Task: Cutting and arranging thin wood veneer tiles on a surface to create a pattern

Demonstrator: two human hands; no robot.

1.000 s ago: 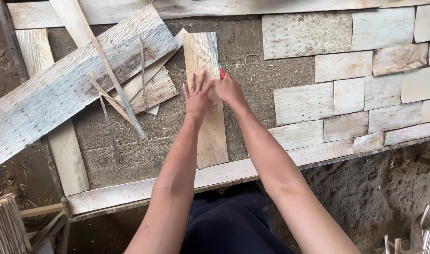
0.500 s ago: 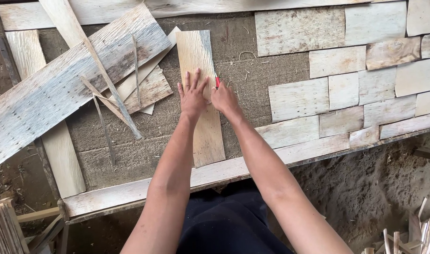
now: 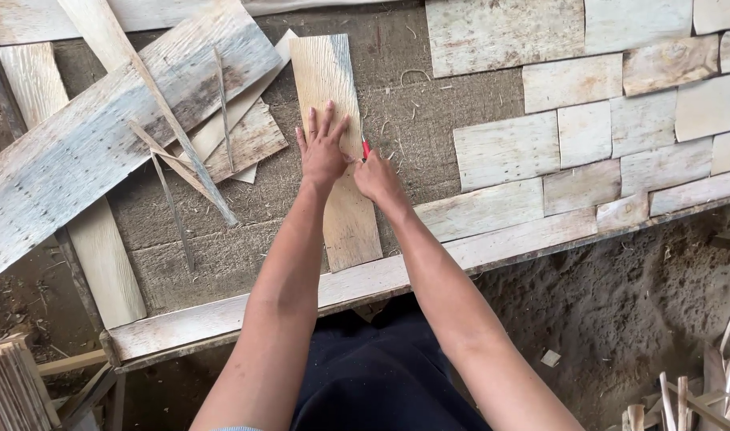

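Veneer strip [image 3: 337,160] lies flat mid-table, left hand [image 3: 323,148] spread flat pressing it, right hand [image 3: 378,177] clamped on a red-handled cutter [image 3: 366,148] at its edge: trimming seems underway, needing a steady straight pull

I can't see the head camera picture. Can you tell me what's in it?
A person's left hand presses flat on a long wooden strip on a rough work table, while the right hand holds a small red tool at the strip's right edge. Pale veneer rectangles lie in rows to the right, and a big grey plank lies to the left.
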